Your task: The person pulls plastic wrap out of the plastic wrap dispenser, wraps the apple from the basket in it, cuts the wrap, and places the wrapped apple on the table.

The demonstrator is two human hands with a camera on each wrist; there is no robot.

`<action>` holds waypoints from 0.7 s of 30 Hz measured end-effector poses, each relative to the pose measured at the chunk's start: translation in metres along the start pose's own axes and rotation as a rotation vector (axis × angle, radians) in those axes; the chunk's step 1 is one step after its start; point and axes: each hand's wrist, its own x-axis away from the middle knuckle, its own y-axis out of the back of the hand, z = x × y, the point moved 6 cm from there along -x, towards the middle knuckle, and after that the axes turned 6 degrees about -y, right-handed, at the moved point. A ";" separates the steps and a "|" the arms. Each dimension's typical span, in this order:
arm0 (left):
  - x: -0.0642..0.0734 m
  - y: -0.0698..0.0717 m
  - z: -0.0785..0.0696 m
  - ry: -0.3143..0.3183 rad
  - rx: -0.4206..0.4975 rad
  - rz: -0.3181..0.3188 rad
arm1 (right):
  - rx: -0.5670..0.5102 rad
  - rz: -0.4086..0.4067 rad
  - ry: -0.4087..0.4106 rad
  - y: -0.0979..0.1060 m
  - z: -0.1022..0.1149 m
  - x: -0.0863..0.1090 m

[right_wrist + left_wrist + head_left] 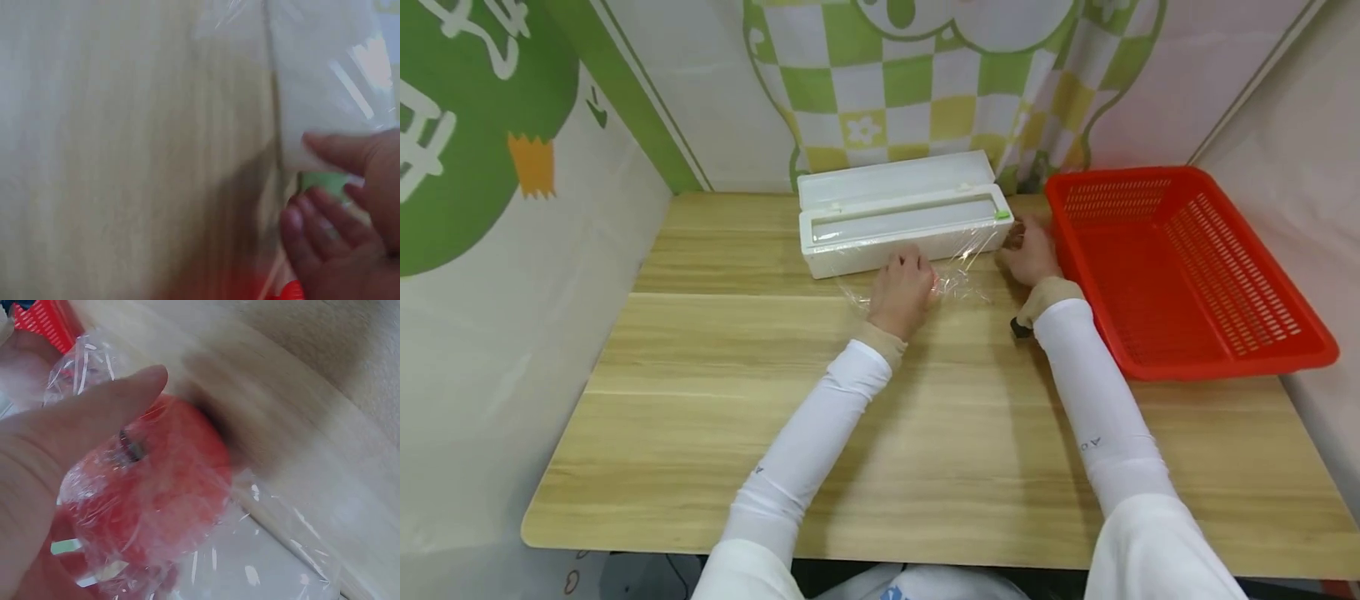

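A white cling film box [850,257] with its lid raised stands at the back of the table. Clear cling film [958,279] hangs from its front and wraps over a red apple [178,472], whose stem shows in the left wrist view. My left hand [901,292] holds the apple through the film, thumb across the top, in front of the box. At the box's right end is my right hand [1033,254]. Its thumb and fingers [331,219] are apart and bent, with nothing visible gripped between them. A green slider [1002,215] sits on the box's right end.
A red plastic basket [1093,321] stands on the right of the wooden table [700,425], close beside my right hand. Behind the box hangs a printed cloth [910,92]. White walls [467,375] flank the table.
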 end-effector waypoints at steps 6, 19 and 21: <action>-0.003 0.002 0.002 0.005 -0.046 -0.047 | -0.106 0.073 0.070 -0.007 -0.002 -0.015; -0.001 0.001 0.014 -0.003 0.139 0.188 | 0.136 -0.003 0.101 -0.010 0.005 -0.025; -0.001 0.004 0.014 -0.022 0.157 0.198 | 0.165 -0.008 0.120 -0.009 0.007 -0.026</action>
